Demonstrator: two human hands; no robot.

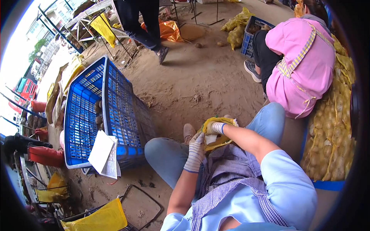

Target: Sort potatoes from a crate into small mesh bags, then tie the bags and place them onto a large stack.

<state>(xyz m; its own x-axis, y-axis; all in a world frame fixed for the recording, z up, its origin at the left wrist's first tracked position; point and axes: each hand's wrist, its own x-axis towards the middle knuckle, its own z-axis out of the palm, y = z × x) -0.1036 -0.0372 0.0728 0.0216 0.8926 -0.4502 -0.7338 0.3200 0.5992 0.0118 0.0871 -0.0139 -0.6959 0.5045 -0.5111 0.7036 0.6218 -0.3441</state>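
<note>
Between my knees is a yellow mesh bag [224,144], with its mouth spread wide. My left hand [196,156], in a striped knit glove, grips the bag's near-left rim. The other glove is on my right hand [215,128], which holds the far side of the mouth with the fingers partly hidden by mesh. The two hands are close together at the rim. A small white slip [211,139] shows inside the opening, just below my right hand. What lies deeper in the bag is hidden.
A tall blue plastic crate [121,95] with potatoes [99,114] stands at my left, white papers [104,153] on its edge. Filled mesh sacks [329,138] lie at right beside a seated person in pink [300,60]. Another person's legs [144,26] are ahead. A metal frame [141,205] lies lower left.
</note>
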